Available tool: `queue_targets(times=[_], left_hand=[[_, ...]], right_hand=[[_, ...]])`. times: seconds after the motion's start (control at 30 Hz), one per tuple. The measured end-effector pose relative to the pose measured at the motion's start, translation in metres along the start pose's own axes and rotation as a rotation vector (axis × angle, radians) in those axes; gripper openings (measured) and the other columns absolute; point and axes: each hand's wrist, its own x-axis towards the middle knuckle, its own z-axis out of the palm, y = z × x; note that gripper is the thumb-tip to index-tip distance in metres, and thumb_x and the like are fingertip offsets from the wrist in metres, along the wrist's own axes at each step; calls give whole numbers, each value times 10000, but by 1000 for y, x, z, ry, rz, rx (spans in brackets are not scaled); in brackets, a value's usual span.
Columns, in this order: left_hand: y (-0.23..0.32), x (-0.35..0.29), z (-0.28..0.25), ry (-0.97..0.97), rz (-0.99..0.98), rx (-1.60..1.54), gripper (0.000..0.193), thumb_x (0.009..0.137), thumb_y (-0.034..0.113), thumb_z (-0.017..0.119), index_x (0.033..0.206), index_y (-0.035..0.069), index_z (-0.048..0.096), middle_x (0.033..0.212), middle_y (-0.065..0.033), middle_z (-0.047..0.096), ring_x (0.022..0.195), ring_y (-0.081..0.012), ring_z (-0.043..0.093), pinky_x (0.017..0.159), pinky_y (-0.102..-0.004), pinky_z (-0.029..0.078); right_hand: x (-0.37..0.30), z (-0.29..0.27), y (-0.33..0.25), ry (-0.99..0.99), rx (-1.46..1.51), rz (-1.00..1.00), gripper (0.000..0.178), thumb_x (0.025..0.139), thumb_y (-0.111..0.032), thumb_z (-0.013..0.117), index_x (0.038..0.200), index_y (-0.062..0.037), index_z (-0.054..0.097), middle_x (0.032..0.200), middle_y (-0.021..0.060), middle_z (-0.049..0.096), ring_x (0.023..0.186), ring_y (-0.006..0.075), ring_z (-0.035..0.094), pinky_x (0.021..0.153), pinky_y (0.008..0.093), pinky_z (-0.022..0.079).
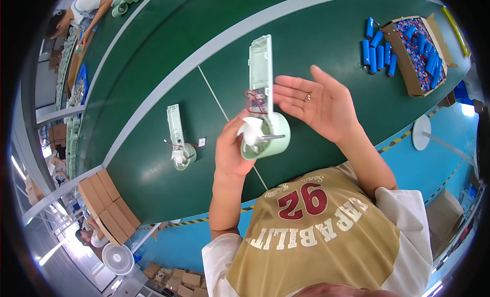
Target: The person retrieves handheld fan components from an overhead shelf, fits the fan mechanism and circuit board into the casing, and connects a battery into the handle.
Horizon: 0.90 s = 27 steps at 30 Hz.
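Note:
My left hand (230,150) is closed round the round head of a pale green handheld fan half-shell (278,138), holding it above the green table. White fan blades (250,131) show in the ring. Its long hollow handle (261,62) points away from me, with a small circuit board (259,97) and red and black wires inside. My right hand (324,105) is open, palm up, fingers stretched toward the handle's right side; whether the fingertips touch it I cannot tell. A second such fan half-shell (175,126) lies on the table to the left, its wires loose.
At the far right stands a cardboard box (406,62) of blue cylindrical batteries, with several more batteries (373,57) loose beside it. A pale rail (168,75) runs along the table's far side. Cardboard cartons (108,205) stand at the left end. Another person (87,11) works at the upper left.

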Motion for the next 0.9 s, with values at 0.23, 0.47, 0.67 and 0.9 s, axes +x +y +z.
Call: queue_targets(times=[0.23, 0.47, 0.67, 0.9], left_hand=[[-5, 7, -27, -176, -177, -507, 464, 1022, 220, 421, 1403, -45, 447, 1274, -224, 603, 1087, -353, 660, 900, -466, 582], [-14, 5, -28, -426, -127, -602, 434, 987, 211, 489, 1367, 1, 505, 1286, -207, 585, 1165, -355, 611, 939, -466, 550], [-21, 25, -30, 348, 323, 473, 311, 958, 176, 622, 1187, -34, 650, 1057, -113, 706, 970, -170, 669, 867, -299, 523], [-27, 61, -13, 327, 459, 992, 235, 904, 182, 668, 965, -39, 717, 773, -148, 721, 693, -207, 697, 668, -321, 528]], right_hand=[[-1, -6, -1, -164, 330, 26, 859, 1002, -570, 411, 1449, 158, 317, 1491, 333, 375, 1409, 415, 387, 1176, 469, 338], [-2, -10, 1, -140, 212, 36, 781, 1009, -534, 426, 1415, 132, 395, 1441, 305, 453, 1348, 398, 462, 1113, 446, 399], [12, -39, 11, 191, -403, -153, 395, 1028, -327, 498, 1145, 18, 651, 898, 28, 654, 781, 120, 590, 697, 251, 467], [6, -70, 5, 275, -738, -329, 260, 1033, -217, 530, 1082, 9, 648, 700, -57, 405, 578, 25, 349, 488, 197, 244]])
